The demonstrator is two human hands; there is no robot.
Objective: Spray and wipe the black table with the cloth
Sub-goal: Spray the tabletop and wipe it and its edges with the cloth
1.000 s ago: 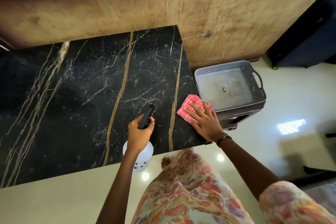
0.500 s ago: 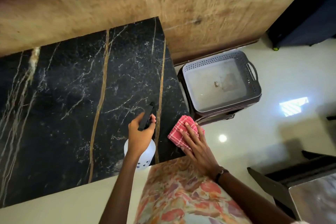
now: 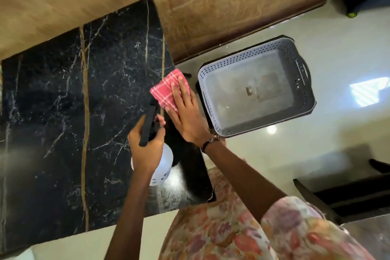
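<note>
Right hand point(image 3: 185, 116) is pressing flat, fingers straight and together, on the pink checked cloth point(image 3: 166, 91), which is sitting at the black table point(image 3: 63, 112)'s right edge, about 3 o'clock of the slab. Left hand point(image 3: 147, 143) is curling round the spray bottle point(image 3: 162, 167), black trigger head pointing toward 12 o'clock, just beside the right hand. Risks: cloth is partly overhanging the edge, so a stroke toward 3 o'clock is likely dropping it toward the grey basket point(image 3: 304, 95) beside the table. Hands are nearly touching; a pull now could be wetting the wrist instead of the stone. Most of the slab toward 9 o'clock is looking unwiped.
</note>
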